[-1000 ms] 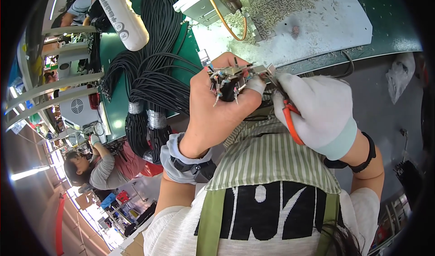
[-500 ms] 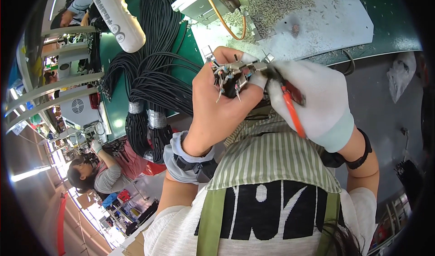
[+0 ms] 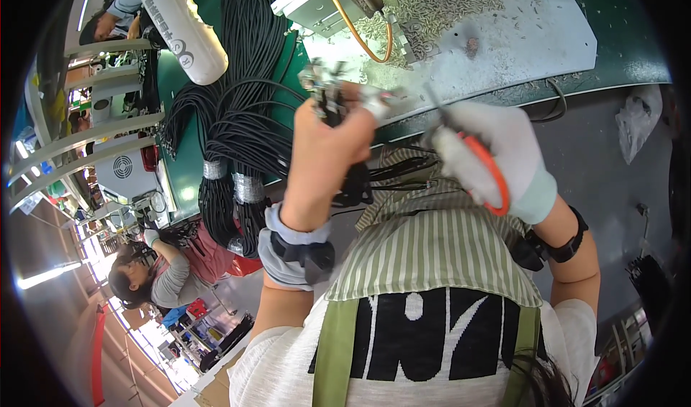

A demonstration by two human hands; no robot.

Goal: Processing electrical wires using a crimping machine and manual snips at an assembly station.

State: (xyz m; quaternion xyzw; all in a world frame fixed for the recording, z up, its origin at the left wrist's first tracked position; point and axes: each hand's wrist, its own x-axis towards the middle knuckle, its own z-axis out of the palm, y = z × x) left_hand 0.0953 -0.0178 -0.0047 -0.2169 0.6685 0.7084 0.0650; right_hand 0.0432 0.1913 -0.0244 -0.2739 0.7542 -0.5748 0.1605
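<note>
My left hand (image 3: pixel 324 155), bare but for white coverings on some fingertips, is closed around a bunch of black cables (image 3: pixel 356 185). Their metal connector ends (image 3: pixel 324 83) stick up above the fist, blurred by motion. Below the hand the cables hang toward the striped apron (image 3: pixel 432 256). In a white glove, my right hand (image 3: pixel 507 144) grips a pair of red-handled cutters (image 3: pixel 491 173). The cutters' dark tips point up and left, apart from the cables.
On the green bench (image 3: pixel 188 184), large coils of black cable (image 3: pixel 245 130) lie left, bound with silvery wrap (image 3: pixel 249 189). A white board (image 3: pixel 497 58) bears many small metal pieces beside a machine (image 3: pixel 317 11). A lamp (image 3: pixel 183 33) hangs upper left. A co-worker (image 3: pixel 173 274) sits farther left.
My left hand has moved left and turned, carrying the cables with it. My right hand has drawn the cutters away, down and slightly right, so the two hands are now apart.
</note>
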